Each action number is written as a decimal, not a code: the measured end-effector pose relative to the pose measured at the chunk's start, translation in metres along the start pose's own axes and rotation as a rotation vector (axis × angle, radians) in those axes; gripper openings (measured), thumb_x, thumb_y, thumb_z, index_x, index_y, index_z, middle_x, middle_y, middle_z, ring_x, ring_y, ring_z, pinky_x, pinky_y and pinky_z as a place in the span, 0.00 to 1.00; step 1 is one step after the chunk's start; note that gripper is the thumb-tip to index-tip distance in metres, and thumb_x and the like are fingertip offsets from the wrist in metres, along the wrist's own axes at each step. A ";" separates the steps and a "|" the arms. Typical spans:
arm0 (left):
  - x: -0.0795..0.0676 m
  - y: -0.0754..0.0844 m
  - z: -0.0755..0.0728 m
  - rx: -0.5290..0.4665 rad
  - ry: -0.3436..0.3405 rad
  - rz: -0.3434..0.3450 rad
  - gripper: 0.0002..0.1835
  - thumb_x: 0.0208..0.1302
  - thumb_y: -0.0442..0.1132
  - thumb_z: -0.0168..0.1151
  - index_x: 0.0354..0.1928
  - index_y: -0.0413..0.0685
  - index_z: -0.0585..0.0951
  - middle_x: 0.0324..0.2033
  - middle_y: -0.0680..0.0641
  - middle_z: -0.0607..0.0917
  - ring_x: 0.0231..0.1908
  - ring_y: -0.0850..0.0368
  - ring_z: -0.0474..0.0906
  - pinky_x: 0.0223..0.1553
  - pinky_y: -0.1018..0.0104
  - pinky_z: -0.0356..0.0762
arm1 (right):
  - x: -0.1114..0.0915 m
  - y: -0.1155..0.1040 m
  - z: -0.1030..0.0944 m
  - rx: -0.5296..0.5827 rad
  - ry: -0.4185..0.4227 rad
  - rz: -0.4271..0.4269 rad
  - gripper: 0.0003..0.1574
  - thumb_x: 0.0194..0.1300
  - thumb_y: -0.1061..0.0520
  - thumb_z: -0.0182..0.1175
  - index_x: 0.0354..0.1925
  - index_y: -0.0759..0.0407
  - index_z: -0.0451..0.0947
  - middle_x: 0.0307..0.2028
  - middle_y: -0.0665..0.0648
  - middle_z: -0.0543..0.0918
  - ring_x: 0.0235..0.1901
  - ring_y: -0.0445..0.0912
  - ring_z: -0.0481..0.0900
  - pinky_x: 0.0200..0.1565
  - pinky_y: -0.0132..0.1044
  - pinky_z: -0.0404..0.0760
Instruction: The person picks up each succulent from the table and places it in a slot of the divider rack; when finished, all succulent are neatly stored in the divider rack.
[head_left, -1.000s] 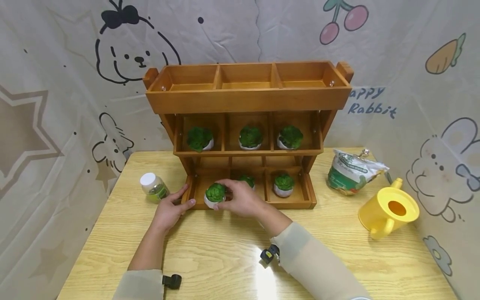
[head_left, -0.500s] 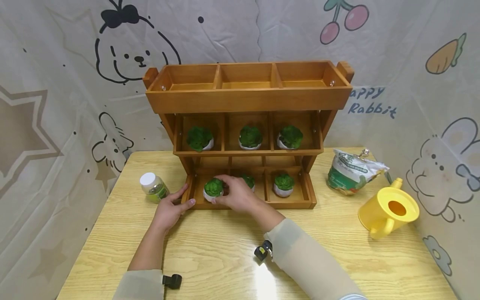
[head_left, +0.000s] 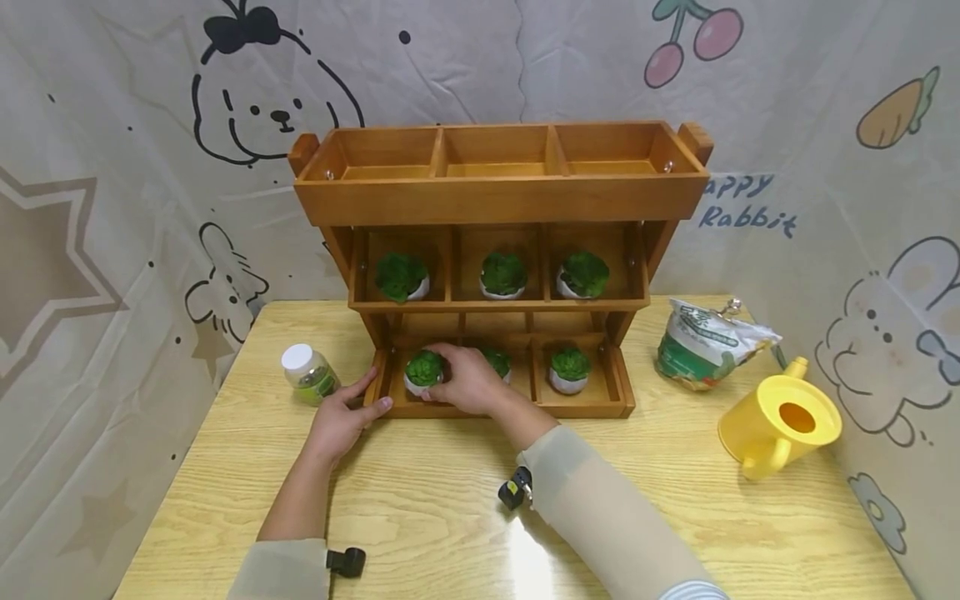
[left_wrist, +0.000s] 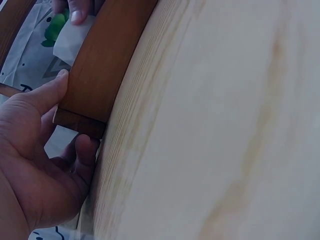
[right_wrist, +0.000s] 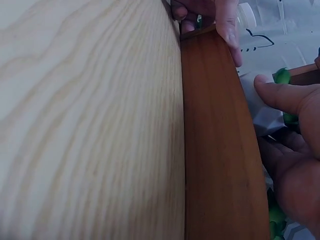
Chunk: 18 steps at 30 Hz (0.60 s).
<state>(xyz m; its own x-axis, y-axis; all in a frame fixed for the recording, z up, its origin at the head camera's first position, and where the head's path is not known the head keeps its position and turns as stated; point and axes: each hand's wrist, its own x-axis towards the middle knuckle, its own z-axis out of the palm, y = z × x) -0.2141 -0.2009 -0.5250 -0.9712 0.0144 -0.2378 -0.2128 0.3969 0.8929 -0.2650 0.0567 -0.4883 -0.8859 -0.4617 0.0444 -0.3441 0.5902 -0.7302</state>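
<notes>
My right hand (head_left: 471,380) holds a small potted plant (head_left: 424,367), green leaves in a white pot, by its side. The pot is in the bottom-left compartment of a wooden three-tier plant stand (head_left: 501,200). In the right wrist view the thumb lies against the white pot (right_wrist: 267,112), behind the front board (right_wrist: 215,100). My left hand (head_left: 343,422) grips the stand's lower left corner. In the left wrist view its thumb is on the front board (left_wrist: 102,60) and its other fingers curl at the end. A second potted plant (head_left: 497,362) is partly hidden behind my right hand.
Another potted plant (head_left: 570,370) sits bottom right, and several more stand on the middle tier. A white-capped jar (head_left: 310,375) stands left of the stand. On the right are a green-and-white bag (head_left: 708,343) and a yellow watering can (head_left: 776,421).
My right hand has moved the potted plant back and slightly left, from above the front board into the bottom-left compartment. The left hand keeps its place at the corner.
</notes>
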 end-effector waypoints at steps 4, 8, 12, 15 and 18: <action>0.000 0.000 -0.001 -0.004 0.000 0.006 0.41 0.64 0.54 0.75 0.77 0.62 0.69 0.80 0.39 0.56 0.79 0.39 0.46 0.75 0.43 0.56 | 0.005 -0.002 0.000 -0.017 -0.031 -0.010 0.43 0.59 0.49 0.79 0.69 0.54 0.75 0.56 0.55 0.85 0.54 0.47 0.82 0.58 0.42 0.81; -0.001 0.001 0.000 -0.011 -0.002 0.005 0.40 0.65 0.52 0.75 0.77 0.62 0.69 0.80 0.39 0.56 0.80 0.39 0.45 0.74 0.44 0.58 | 0.009 -0.004 -0.002 -0.045 -0.075 -0.028 0.43 0.58 0.51 0.79 0.69 0.55 0.75 0.56 0.55 0.85 0.54 0.48 0.82 0.58 0.43 0.80; -0.002 0.002 -0.001 -0.014 0.004 0.012 0.40 0.64 0.53 0.75 0.77 0.62 0.70 0.80 0.40 0.56 0.80 0.40 0.45 0.75 0.44 0.58 | 0.017 -0.004 -0.003 -0.104 -0.118 -0.072 0.42 0.57 0.53 0.78 0.68 0.56 0.75 0.56 0.55 0.85 0.55 0.48 0.82 0.60 0.42 0.78; -0.002 0.003 -0.001 -0.018 0.000 0.020 0.41 0.64 0.53 0.75 0.77 0.61 0.69 0.80 0.39 0.56 0.80 0.39 0.45 0.76 0.43 0.55 | 0.023 -0.003 -0.003 -0.141 -0.152 -0.091 0.41 0.57 0.55 0.78 0.67 0.55 0.76 0.56 0.54 0.85 0.56 0.48 0.81 0.61 0.41 0.77; -0.002 0.004 -0.001 -0.022 -0.005 0.019 0.41 0.64 0.53 0.75 0.77 0.61 0.69 0.80 0.38 0.56 0.80 0.38 0.45 0.76 0.43 0.54 | 0.027 -0.003 -0.002 -0.166 -0.191 -0.093 0.41 0.57 0.56 0.78 0.67 0.55 0.75 0.56 0.53 0.85 0.56 0.47 0.81 0.62 0.41 0.77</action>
<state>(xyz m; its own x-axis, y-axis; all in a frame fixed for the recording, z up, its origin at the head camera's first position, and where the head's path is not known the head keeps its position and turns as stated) -0.2130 -0.2000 -0.5211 -0.9746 0.0264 -0.2226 -0.1966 0.3763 0.9054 -0.2892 0.0441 -0.4836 -0.7786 -0.6266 -0.0346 -0.4818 0.6322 -0.6068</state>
